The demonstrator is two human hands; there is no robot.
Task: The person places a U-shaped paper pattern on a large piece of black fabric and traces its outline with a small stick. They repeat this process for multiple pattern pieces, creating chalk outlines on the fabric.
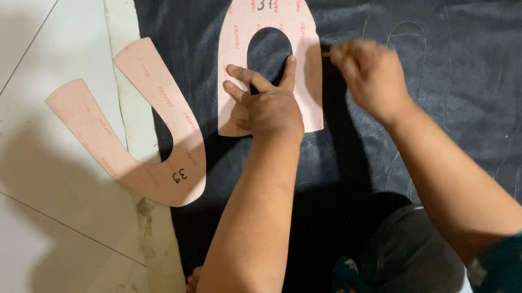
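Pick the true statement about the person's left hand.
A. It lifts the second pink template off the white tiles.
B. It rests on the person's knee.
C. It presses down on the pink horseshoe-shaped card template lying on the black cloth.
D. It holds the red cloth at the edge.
C: the left hand lies spread on the pink horseshoe-shaped card template on the black cloth, fingers at its cutout.

Bare dark cloth [474,59] right of template [267,17]
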